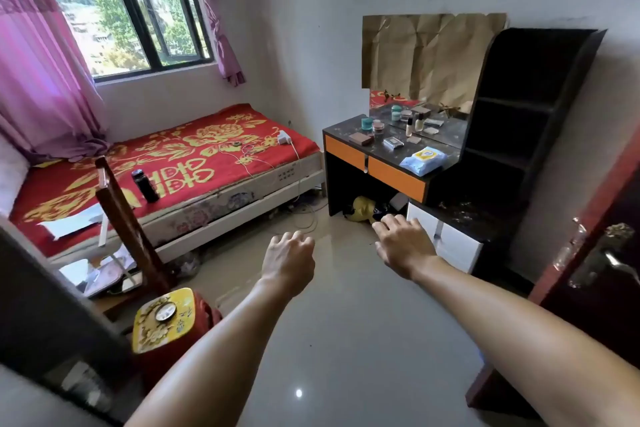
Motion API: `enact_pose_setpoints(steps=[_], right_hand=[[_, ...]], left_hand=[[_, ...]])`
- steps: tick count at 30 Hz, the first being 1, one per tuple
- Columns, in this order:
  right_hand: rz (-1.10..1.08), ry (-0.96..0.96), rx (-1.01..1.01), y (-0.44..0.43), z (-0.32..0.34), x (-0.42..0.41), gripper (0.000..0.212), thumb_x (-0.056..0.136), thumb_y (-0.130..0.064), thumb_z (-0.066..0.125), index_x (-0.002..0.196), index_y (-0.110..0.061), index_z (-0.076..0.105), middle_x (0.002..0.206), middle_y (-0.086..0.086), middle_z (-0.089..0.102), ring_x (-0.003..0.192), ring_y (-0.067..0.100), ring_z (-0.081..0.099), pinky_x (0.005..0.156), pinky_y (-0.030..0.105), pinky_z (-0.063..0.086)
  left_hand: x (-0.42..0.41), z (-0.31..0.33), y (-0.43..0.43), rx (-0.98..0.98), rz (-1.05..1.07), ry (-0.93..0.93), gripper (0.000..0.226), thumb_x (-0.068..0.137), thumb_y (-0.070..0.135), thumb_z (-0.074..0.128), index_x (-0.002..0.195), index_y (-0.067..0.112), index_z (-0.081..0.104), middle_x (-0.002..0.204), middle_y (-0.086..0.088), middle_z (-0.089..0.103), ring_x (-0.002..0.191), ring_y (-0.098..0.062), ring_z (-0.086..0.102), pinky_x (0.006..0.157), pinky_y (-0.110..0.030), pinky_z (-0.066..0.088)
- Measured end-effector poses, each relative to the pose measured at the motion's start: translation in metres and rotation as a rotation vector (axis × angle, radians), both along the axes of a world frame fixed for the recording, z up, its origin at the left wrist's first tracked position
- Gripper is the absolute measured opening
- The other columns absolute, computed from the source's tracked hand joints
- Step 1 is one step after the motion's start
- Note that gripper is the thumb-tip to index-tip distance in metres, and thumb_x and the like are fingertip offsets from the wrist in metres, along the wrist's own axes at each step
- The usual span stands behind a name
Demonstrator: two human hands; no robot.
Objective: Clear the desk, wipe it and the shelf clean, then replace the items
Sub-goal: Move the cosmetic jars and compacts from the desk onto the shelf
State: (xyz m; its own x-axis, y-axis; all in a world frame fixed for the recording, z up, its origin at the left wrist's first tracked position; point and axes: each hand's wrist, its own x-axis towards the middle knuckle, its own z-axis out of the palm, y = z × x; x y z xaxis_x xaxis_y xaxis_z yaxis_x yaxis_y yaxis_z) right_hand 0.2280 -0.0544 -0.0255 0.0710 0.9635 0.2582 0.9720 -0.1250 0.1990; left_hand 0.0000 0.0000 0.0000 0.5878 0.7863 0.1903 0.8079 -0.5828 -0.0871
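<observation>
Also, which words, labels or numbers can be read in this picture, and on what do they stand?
"囍", it seems, upside down: large yellow sign on the red bed cover.
Yellow label on the wipes pack: too blurred to read.
Marks on the yellow stool top: too blurred to read.

Location: home bedroom. Evidence: low bed with red-and-gold floral cover (194, 149) under dark-framed window (138, 10); pink fabric curtains (41, 62); black dressing table with orange drawer fronts (344, 151), mirror (446, 132), small cosmetic jars (366, 122) on top; black stepped shelf (512, 128) beside it.
</observation>
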Motion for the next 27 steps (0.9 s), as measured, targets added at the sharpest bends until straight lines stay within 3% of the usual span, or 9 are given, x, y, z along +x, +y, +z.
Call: enact_pose_setpoints(steps=[4, 14, 27], right_hand=[[0.017, -0.016, -0.044, 0.055, 0.001, 0.018, 0.025, 0.084, -0.032, 0.056, 0.101, -0.013, 0.06, 0.1, 0.01, 0.062, 0.092, 0.03, 0.058, 0.075, 0.039, 0.043], [0.084, -0.001, -0.107, 0.206, -0.012, 0.052, 0.03, 0.09, -0.034, 0.049, 0.111, -0.013, 0.055, 0.108, 0.01, 0.058, 0.101, 0.031, 0.055, 0.082, 0.04, 0.042], [-0.074, 0.103, -0.098, 0.443, -0.011, 0.115, 0.036, 0.091, -0.037, 0.048, 0.121, -0.017, 0.053, 0.12, 0.007, 0.056, 0.11, 0.027, 0.052, 0.088, 0.037, 0.039]], left_hand=[[0.016, -0.006, 0.05, -0.003, 0.022, 0.0, 0.022, 0.092, 0.021, 0.041, 0.104, 0.016, 0.06, 0.109, -0.004, 0.059, 0.1, -0.023, 0.055, 0.083, -0.033, 0.039], [0.045, -0.028, 0.19, -0.034, 0.04, -0.015, 0.022, 0.092, 0.022, 0.041, 0.102, 0.016, 0.06, 0.106, -0.003, 0.058, 0.097, -0.023, 0.055, 0.081, -0.032, 0.04], [0.115, -0.02, 0.457, -0.063, -0.08, -0.053, 0.022, 0.093, 0.026, 0.041, 0.103, 0.016, 0.059, 0.105, -0.002, 0.056, 0.1, -0.022, 0.053, 0.086, -0.032, 0.04]])
